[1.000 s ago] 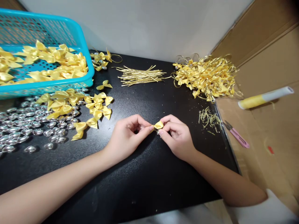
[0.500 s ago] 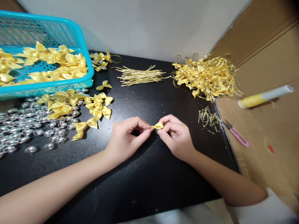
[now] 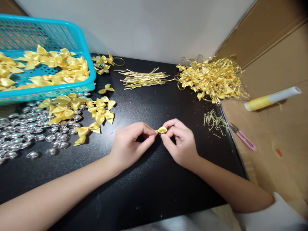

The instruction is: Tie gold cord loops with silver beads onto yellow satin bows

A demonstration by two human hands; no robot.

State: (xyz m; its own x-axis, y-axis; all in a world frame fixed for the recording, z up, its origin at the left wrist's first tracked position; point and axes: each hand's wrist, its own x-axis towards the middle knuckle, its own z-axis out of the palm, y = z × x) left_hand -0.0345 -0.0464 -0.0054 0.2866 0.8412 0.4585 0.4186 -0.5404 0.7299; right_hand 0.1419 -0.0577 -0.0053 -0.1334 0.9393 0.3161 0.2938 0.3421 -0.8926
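A small yellow ribbon bow (image 3: 162, 129) is held between my two hands above the black table. My left hand (image 3: 134, 141) pinches its left end between thumb and forefinger. The thumb and fingers of my right hand (image 3: 180, 141) close on its right side. Much of the bow is covered by my fingertips, and a thin glint below it is too small to make out. Several loose yellow bows (image 3: 83, 132) lie left of my left hand, by a spread of shiny silver beads (image 3: 31, 128).
A turquoise basket (image 3: 92, 75) of bows stands at the back left. Gold twist ties (image 3: 144, 78) lie at the back, beside a heap of finished-looking bows with gold loops (image 3: 211, 78). Wire clippings (image 3: 213, 120), pink-handled snips (image 3: 244, 138) and a yellow-white roll (image 3: 271, 98) are at the right.
The bow has tilted slightly and shows less between my fingertips. Both hands keep their pinch in nearly the same place. The whole view has shifted a little.
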